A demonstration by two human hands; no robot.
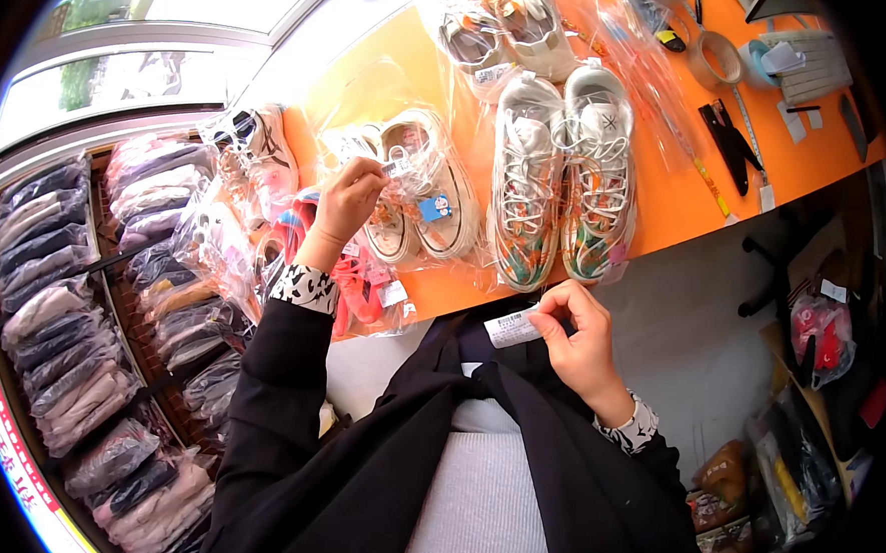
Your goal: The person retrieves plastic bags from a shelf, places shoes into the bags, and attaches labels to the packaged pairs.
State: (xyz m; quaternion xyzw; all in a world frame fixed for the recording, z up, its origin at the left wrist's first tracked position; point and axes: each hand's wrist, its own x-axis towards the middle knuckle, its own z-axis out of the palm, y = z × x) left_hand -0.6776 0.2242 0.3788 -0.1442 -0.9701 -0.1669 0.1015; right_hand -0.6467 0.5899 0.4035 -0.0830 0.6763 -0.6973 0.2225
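Observation:
Between thumb and fingers, my right hand (582, 346) pinches a small white printed label (512, 329) above my lap. My left hand (351, 202) is closed in a pinch over the bagged cream shoes (449, 217), which carry a blue tag (435, 208). Clear plastic and a small tag lie at its fingertips, and I cannot make out what it grips. White lace-up sneakers (527, 171) with orange and green patterned toes stand side by side to the right of the cream pair. Pink-red footwear (357, 290) in plastic lies below my left wrist.
On the orange table (702, 205) lie another pair of sneakers (506, 29), a tape roll (715, 60), a black tool (728, 146) and a measuring tape. White shoes (254, 146) sit at the left. Racks of bagged items (69, 347) stand beyond the table's left end.

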